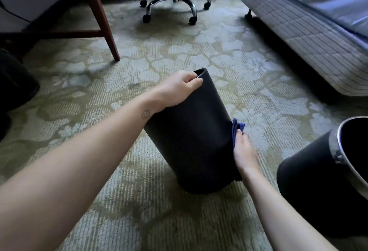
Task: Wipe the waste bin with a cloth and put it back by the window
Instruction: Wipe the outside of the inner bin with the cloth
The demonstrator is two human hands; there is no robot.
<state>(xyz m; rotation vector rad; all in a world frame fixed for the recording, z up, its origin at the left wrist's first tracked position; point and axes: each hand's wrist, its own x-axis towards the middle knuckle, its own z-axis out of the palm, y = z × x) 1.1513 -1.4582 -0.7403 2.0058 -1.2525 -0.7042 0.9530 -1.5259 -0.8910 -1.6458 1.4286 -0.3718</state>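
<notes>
1. The left hand grips the top rim of the black waste bin. Its fingers are curled over the edge into the opening and its thumb lies on the outer wall.
2. The right hand lies flat against the bin's right side. Its fingers are stretched out and close together, pressing a blue cloth onto the wall.
3. The cloth shows above the fingertips and again below the wrist, so it sits between the palm and the bin.
4. The waste bin is tilted, its mouth leaning away from the person and to the left, with its base on the patterned carpet. The opening faces away, so its inside cannot be seen.
5. The left forearm reaches in long from the lower left. The right forearm comes in from the lower right, with the wrist close to the bin's base.
6. A second black bin with a silver rim sits on the carpet at the right edge, leaning. Its inside is too dark to read.
7. Farther off stand a wooden furniture leg, a chrome chair base on castors and a bed.
</notes>
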